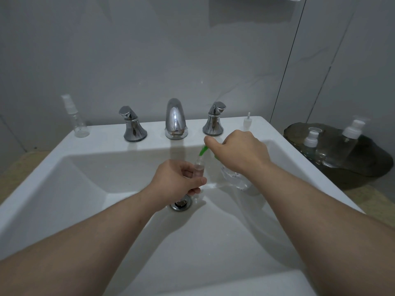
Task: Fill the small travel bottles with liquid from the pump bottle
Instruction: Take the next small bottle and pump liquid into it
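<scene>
White sink basin [106, 210] is filling the near view, with both bare forearms reaching over it.

**Position of parts**
- Above the drain [181, 203], the left grip [175, 178] is grasping the small travel bottle [199, 168]. Fingers and thumb are curling round its clear body, and its open neck is leaning toward the right.
- Just beyond, the right grip [237, 152] is clenching round the head of the pump bottle [235, 178]. Its green nozzle [203, 151] is pointing down at the travel bottle's mouth. Whether the tip is touching the rim cannot be told.

**Likely faults**
- Missed stream: the mouth is narrow. If either grip is drifting during a pump stroke, liquid is likely running into the basin and down the drain.
- Nozzle shift: whether the pump bottle's base is resting on the basin slope cannot be told. If it is hanging free, each press is probably pushing the nozzle off line.
- Overfill: bottle and liquid are both clear, so the level is proving hard to read.
- Slip: spilled liquid on the small bottle is likely loosening the hold.

**Farther back**
- A loose spray cap [247, 122] is standing on the sink ledge beside the right faucet handle [213, 122], near the right wrist. A careless swing risks knocking it into the basin.
- An empty spray bottle [79, 122] is standing at the ledge's left end. More travel bottles [311, 144] are waiting on a dark stone tray [363, 167], well apart at the right.
</scene>
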